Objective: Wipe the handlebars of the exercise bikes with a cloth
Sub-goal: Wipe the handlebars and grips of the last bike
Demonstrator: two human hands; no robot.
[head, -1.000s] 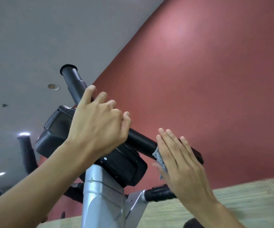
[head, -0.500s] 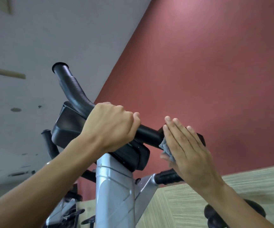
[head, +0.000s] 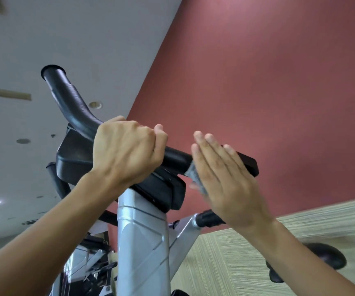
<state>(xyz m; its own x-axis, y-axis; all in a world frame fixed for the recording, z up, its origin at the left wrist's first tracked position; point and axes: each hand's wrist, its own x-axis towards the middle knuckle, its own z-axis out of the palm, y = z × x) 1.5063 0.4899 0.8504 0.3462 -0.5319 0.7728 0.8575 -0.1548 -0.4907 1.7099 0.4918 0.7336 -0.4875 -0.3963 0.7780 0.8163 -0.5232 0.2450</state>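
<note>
- Your left hand (head: 127, 152) grips the black handlebar (head: 74, 107); your right hand (head: 225, 180), fingers straight, presses a grey cloth (head: 194, 175) on it.
- No readable writing anywhere.
- Behind the handlebar: red wall (head: 268, 82), grey ceiling (head: 65, 28).

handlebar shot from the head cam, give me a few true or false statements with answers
1. The left hand grips the handlebar. True.
2. The right hand is curled into a fist. False: its fingers are straight, pressing the cloth on the bar.
3. The cloth is bright yellow. False: it is grey.
4. The wall behind is red. True.
5. The bike's post is silver. True.
</note>
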